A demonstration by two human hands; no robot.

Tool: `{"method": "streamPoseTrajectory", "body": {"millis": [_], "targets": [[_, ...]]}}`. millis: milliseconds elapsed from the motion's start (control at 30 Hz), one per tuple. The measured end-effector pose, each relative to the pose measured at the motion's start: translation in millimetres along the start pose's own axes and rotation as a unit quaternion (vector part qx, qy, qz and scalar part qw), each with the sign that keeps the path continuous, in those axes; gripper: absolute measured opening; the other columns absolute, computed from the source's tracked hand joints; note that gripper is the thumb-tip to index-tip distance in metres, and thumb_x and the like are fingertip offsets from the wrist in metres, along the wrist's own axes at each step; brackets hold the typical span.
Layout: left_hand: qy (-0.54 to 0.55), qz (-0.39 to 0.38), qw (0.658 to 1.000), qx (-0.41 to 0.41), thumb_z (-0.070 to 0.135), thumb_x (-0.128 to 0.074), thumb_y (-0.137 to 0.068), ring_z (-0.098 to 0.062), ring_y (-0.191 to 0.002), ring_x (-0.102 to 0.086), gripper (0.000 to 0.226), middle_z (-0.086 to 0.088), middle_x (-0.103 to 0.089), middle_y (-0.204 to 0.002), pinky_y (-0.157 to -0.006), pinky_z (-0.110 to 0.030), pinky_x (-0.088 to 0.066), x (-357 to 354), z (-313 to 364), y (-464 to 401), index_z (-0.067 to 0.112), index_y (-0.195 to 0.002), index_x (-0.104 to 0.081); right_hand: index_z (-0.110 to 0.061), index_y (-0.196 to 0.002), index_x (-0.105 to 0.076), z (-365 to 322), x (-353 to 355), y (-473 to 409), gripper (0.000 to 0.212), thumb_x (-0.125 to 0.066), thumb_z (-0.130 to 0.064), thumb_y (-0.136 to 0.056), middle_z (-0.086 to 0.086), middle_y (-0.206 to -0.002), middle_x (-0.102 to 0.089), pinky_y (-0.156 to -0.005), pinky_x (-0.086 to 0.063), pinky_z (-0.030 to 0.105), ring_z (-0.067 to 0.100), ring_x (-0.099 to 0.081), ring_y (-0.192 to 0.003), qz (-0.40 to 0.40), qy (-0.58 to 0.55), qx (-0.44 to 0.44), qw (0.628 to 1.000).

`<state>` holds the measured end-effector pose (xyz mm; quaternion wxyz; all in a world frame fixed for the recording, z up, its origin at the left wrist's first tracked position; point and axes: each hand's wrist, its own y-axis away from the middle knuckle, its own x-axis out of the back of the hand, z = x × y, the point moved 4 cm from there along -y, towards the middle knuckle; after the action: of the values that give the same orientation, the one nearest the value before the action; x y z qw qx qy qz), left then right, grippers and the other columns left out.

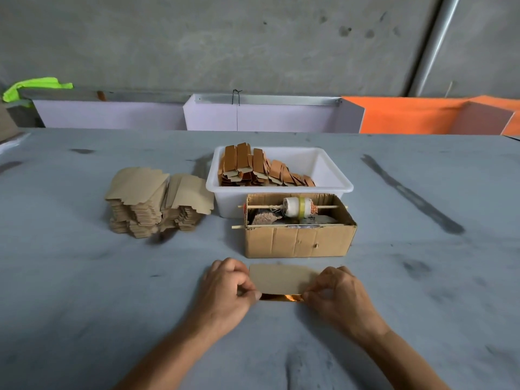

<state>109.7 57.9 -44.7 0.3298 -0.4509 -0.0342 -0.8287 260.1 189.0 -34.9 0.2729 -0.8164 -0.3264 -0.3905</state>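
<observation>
A: Where is our card [281, 277] right now?

B: Lower middle of the frame, lying on the counter [84, 291] just below the box [298, 240]. Our left hand [228, 291] pinches the card's near left corner between thumb and curled fingers. Our right hand [340, 294] pinches the near right corner the same way. A gold strip [281, 297] shows along the near edge between them

A: So how do we do this fold well?

B: We judge it to be a fold along that near edge. We should keep both pinches level so the crease runs straight from corner to corner. The far part of the card should stay flat on the counter. Once the edges line up, we can press from the middle outward. The gold face looks glossy and may slip, so we want firm thumbs

A: And our room to move?

B: The card's far edge lies near the box front, apart from it but with little slack, so we shouldn't push up-frame. A stick [237, 227] pokes out of the box's left side. The stack [152, 204] of blanks sits centre left, and the tub [332, 175] stands right behind the box. The bare counter lies at the lower left, the right and the bottom of the frame, so we should work toward the bottom
</observation>
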Motion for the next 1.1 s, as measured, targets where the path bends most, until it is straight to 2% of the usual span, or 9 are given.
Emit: {"method": "streamPoseTrajectory", "body": {"millis": [100, 267, 400, 567, 633, 733, 833, 933, 1100], "targets": [[-0.005, 0.010, 0.999, 0.040, 0.029, -0.073, -0.076, -0.006, -0.103, -0.042, 0.009, 0.021, -0.048, -0.095, -0.096, -0.025, -0.030, -1.7, -1.0, -1.0, 0.022, -0.070, -0.071, -0.018, -0.087, -0.074, 3.2, -2.3, -5.1, 0.012, -0.067, -0.025, -0.081, -0.008, -0.082, -0.055, -0.068, -0.031, 0.015, 0.008, -0.045, -0.090, 0.004, 0.017, -0.052, 0.998], [-0.020, 0.018, 0.995, 0.096, 0.027, -0.071, -0.074, -0.006, -0.104, -0.041, 0.014, 0.023, -0.046, -0.093, -0.095, -0.025, -0.030, -3.9, -1.0, -2.9, 0.025, -0.061, -0.066, -0.015, -0.080, -0.075, 2.5, -3.9, -9.1, 0.011, -0.068, -0.022, -0.077, 0.002, -0.084, -0.065, -0.069, -0.044, 0.026, 0.019, -0.055, -0.090, -0.009, 0.044, -0.111, 0.993], [-0.038, 0.032, 0.989, 0.141, 0.028, -0.071, -0.073, -0.009, -0.108, -0.040, 0.010, 0.020, -0.045, -0.096, -0.087, -0.023, -0.025, -5.7, -1.2, -3.1, 0.022, -0.066, -0.066, -0.012, -0.069, -0.073, 4.6, -1.4, -10.4, 0.007, -0.071, -0.018, -0.072, 0.002, -0.069, -0.059, -0.060, -0.039, 0.026, 0.021, -0.053, -0.079, -0.008, 0.020, -0.142, 0.990], [-0.016, 0.034, 0.986, 0.160, 0.033, -0.080, -0.064, -0.013, -0.105, -0.042, 0.029, 0.016, -0.046, -0.094, -0.086, -0.026, -0.027, -0.5, -3.7, 0.1, 0.030, -0.062, -0.051, -0.022, -0.063, -0.067, 5.7, -4.7, -2.4, 0.013, -0.073, -0.015, -0.073, -0.001, -0.078, -0.062, -0.075, -0.048, 0.032, 0.026, -0.056, -0.087, 0.011, -0.043, -0.130, 0.990], [-0.035, 0.048, 0.989, 0.132, 0.032, -0.077, -0.069, -0.012, -0.105, -0.042, 0.025, 0.016, -0.047, -0.094, -0.087, -0.027, -0.027, 0.4, 1.5, 4.3, 0.035, -0.066, -0.053, -0.018, -0.065, -0.071, -1.6, -2.8, 6.9, 0.011, -0.075, -0.010, -0.072, -0.004, -0.076, -0.057, -0.075, -0.046, 0.036, 0.026, -0.051, -0.085, 0.070, -0.020, -0.076, 0.994], [-0.111, 0.059, 0.992, -0.001, 0.017, -0.070, -0.076, -0.012, -0.096, -0.049, 0.010, 0.013, -0.053, -0.088, -0.081, -0.025, -0.033, -1.4, 20.9, 9.5, 0.027, -0.074, -0.068, -0.021, -0.059, -0.072, -17.9, 0.2, 16.8, 0.023, -0.083, -0.001, -0.058, -0.006, -0.064, -0.058, -0.058, -0.045, 0.041, 0.025, -0.052, -0.071, 0.135, 0.065, 0.055, 0.987], [-0.175, 0.049, 0.972, -0.151, 0.010, -0.069, -0.053, -0.016, -0.064, -0.059, 0.006, 0.003, -0.056, -0.061, -0.056, -0.026, -0.044, -6.3, 46.1, 19.7, 0.015, -0.053, -0.067, -0.022, -0.053, -0.068, -34.6, -2.0, 20.9, 0.024, -0.086, -0.007, -0.049, -0.005, -0.055, -0.055, -0.048, -0.042, 0.033, 0.023, -0.053, -0.058, 0.114, 0.182, 0.144, 0.966], [-0.248, 0.001, 0.951, -0.183, 0.014, -0.081, -0.042, -0.016, -0.051, -0.057, 0.022, 0.001, -0.052, -0.052, -0.042, -0.022, -0.043, -12.4, 58.5, 26.6, 0.016, -0.046, -0.060, -0.019, -0.049, -0.062, -41.8, -9.7, 26.6, 0.031, -0.087, -0.008, -0.035, -0.001, -0.051, -0.052, -0.044, -0.041, 0.024, 0.021, -0.050, -0.045, 0.067, 0.242, 0.157, 0.955], [-0.298, 0.026, 0.925, -0.235, 0.019, -0.067, -0.067, -0.015, -0.056, -0.058, 0.009, 0.001, -0.055, -0.060, -0.047, -0.023, -0.046, -17.6, 62.2, 34.7, 0.015, -0.060, -0.069, -0.020, -0.064, -0.068, -47.7, -18.0, 39.3, 0.012, -0.077, -0.015, -0.057, 0.002, -0.056, -0.053, -0.046, -0.041, 0.029, 0.022, -0.051, -0.047, 0.091, 0.273, 0.174, 0.942]]}}
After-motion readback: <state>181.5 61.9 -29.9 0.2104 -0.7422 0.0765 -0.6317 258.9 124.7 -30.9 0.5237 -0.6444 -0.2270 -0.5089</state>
